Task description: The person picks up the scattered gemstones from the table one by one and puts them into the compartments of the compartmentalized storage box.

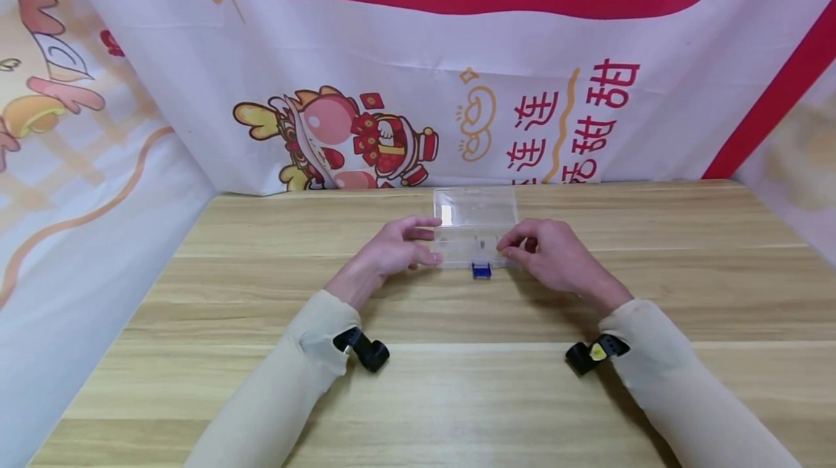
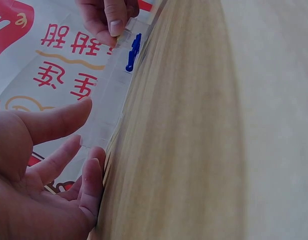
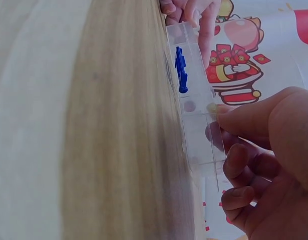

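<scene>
A clear plastic compartment box (image 1: 457,254) stands near the back of the table, its transparent lid (image 1: 475,207) raised at the rear. A blue latch (image 1: 481,271) hangs at its front edge. My left hand (image 1: 398,247) is at the box's left end, fingers spread and thumb apart, with fingertips close to or touching the wall. Over the right part of the box, my right hand (image 1: 547,252) pinches a tiny yellowish piece (image 3: 212,107) between thumb and finger. A small dark round spot (image 3: 190,106) shows through the clear wall; what it is I cannot tell.
The wood-grain table (image 1: 457,395) extends in front of the box and to both sides. Right behind the lid hangs a printed cloth (image 1: 366,40) with red lettering and cartoon figures. Each sleeve carries a black wrist camera, the left one (image 1: 371,353) and the right one (image 1: 583,358).
</scene>
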A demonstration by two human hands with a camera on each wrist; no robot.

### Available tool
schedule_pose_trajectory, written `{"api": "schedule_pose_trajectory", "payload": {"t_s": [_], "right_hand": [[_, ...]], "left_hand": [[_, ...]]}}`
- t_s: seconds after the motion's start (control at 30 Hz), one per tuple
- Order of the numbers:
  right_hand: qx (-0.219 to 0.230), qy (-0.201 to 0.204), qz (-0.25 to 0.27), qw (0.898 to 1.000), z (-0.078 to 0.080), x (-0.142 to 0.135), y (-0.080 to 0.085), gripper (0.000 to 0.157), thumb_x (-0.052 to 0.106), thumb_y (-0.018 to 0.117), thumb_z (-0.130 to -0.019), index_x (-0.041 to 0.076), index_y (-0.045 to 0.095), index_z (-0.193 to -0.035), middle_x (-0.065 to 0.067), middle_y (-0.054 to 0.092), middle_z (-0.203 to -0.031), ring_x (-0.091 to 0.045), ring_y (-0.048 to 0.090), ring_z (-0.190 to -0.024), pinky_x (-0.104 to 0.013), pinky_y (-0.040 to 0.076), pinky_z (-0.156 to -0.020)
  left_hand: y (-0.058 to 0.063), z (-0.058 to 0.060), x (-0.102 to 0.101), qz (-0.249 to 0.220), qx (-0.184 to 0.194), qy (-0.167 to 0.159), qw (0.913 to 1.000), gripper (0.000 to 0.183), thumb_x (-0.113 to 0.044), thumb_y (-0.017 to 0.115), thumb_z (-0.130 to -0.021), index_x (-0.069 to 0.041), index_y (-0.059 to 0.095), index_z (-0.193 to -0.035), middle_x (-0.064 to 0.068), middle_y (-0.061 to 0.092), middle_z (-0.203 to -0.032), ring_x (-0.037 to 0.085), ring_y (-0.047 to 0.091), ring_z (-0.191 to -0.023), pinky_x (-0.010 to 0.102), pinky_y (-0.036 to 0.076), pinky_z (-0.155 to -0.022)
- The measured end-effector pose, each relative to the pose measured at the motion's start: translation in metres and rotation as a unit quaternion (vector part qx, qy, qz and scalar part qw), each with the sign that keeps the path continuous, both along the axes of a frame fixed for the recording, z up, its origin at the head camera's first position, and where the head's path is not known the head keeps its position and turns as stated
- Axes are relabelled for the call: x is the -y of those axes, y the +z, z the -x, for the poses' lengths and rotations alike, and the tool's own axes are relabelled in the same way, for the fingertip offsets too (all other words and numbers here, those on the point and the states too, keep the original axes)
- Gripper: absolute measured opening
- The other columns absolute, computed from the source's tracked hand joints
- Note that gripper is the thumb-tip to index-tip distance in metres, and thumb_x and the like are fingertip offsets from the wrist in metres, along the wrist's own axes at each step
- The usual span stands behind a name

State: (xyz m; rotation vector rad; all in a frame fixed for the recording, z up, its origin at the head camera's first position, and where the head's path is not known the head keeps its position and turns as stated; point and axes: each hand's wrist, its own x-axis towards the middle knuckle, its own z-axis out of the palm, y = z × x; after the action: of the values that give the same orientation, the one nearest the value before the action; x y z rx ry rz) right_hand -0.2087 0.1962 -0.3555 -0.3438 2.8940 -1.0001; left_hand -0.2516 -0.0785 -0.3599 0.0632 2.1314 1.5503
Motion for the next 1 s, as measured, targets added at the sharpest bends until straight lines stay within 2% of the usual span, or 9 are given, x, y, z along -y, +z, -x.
{"api": "schedule_pose_trajectory", "payload": {"t_s": [0.4,1.0], "right_hand": [[-0.002,0.000,0.004,1.000,0.0011,-0.0019,0.0010,0.015,0.016,0.070,-0.102,0.014,0.082,-0.112,-0.006,0.075,-0.106,-0.022,0.059,-0.089,-0.029,0.050,-0.069],[-0.015,-0.007,0.019,1.000,0.0011,-0.0052,0.0000,0.015,0.018,0.072,-0.102,0.020,0.083,-0.112,-0.002,0.076,-0.104,-0.021,0.061,-0.089,-0.028,0.050,-0.068]], "left_hand": [[0.0006,0.0002,-0.0006,0.004,-0.003,-0.001,1.0000,0.066,-0.007,0.080,-0.091,-0.028,0.059,-0.149,0.004,0.057,-0.152,0.026,0.057,-0.123,0.033,0.049,-0.091],[0.0011,-0.0013,-0.0003,0.005,-0.002,0.000,1.0000,0.066,-0.007,0.080,-0.090,-0.028,0.059,-0.149,0.003,0.057,-0.151,0.026,0.057,-0.122,0.033,0.049,-0.090]]}}
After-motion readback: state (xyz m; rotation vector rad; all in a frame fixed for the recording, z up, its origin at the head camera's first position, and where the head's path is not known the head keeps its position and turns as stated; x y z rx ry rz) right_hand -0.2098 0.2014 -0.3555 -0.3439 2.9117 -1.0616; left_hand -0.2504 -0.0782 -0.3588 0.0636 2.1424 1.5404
